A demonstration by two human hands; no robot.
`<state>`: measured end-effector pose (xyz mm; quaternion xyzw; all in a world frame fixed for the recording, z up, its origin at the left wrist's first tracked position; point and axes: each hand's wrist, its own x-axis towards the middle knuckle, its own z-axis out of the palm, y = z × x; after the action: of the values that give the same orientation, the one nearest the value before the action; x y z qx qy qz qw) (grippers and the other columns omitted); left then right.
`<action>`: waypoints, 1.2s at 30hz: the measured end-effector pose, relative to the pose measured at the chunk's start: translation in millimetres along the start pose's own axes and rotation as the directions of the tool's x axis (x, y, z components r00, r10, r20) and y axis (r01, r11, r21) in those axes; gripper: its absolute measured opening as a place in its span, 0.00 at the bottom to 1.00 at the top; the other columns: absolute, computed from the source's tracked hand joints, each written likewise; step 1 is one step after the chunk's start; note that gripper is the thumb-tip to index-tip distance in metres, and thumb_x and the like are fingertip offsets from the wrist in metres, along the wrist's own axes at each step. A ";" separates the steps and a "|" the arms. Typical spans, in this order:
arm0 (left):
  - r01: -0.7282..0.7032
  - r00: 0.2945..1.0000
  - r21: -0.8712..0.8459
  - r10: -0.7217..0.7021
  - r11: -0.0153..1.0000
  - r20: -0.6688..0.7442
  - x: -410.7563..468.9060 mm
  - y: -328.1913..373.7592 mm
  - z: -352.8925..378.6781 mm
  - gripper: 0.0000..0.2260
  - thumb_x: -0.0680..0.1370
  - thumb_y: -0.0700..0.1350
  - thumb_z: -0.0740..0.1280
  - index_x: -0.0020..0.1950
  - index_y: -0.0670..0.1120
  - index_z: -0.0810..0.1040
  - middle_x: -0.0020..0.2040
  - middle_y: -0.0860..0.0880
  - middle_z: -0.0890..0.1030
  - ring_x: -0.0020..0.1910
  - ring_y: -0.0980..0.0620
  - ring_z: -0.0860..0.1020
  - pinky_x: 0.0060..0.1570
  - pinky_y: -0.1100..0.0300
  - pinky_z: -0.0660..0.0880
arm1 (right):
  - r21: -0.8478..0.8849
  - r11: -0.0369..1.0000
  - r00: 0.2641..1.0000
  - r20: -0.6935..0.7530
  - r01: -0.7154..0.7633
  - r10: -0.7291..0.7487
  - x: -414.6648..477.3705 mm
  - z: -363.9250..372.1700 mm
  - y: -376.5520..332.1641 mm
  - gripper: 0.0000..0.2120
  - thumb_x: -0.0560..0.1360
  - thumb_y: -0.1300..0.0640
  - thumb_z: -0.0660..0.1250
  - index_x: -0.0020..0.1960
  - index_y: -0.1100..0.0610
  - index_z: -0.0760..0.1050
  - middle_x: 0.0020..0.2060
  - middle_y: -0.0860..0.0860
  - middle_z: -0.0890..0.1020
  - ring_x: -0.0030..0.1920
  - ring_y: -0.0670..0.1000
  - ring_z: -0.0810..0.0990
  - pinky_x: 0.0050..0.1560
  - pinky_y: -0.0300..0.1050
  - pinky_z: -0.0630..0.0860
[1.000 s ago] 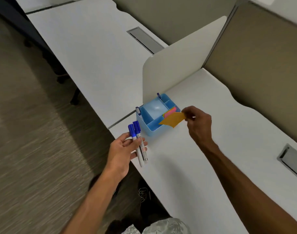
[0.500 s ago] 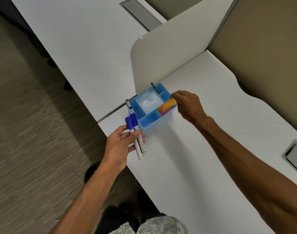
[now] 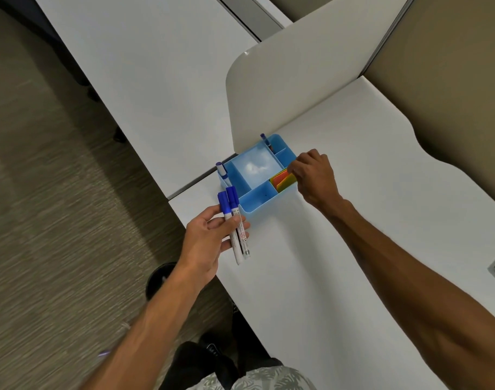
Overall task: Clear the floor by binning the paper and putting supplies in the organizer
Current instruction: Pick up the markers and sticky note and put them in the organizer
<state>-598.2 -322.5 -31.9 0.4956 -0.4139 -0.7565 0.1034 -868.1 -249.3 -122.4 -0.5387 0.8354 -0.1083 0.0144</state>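
A light-blue plastic desk organizer (image 3: 256, 187) sits on the white desk (image 3: 353, 249). The right hand (image 3: 314, 175) pinches the stack of coloured sticky notes (image 3: 283, 181) in its right-side compartment, half hiding them. Just before the organizer, the left hand (image 3: 209, 240) grips two blue-capped white markers (image 3: 236, 226); their lower ends blur.

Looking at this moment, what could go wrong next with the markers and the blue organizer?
1. The left hand holds two markers in a loose finger grip beyond the desk edge; one might slip to the floor.
2. The organizer sits near that edge, so a push from the right hand at the sticky notes could shift it off.
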 end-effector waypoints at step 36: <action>-0.253 0.921 0.717 0.389 0.650 -0.028 -3.9 -20.9 -35.3 0.34 0.78 0.61 0.67 0.80 0.57 0.56 0.80 0.53 0.59 0.79 0.52 0.59 0.71 0.53 0.65 | 0.306 0.942 0.974 0.128 0.139 -0.186 67.9 -88.9 -84.0 0.06 0.76 0.62 0.73 0.53 0.58 0.82 0.47 0.54 0.86 0.41 0.49 0.80 0.44 0.37 0.78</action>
<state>-561.5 -325.5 -50.3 0.4818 -0.7395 -0.4638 0.0772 -833.7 -329.2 -12.8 -0.6045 0.7588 -0.1903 0.1505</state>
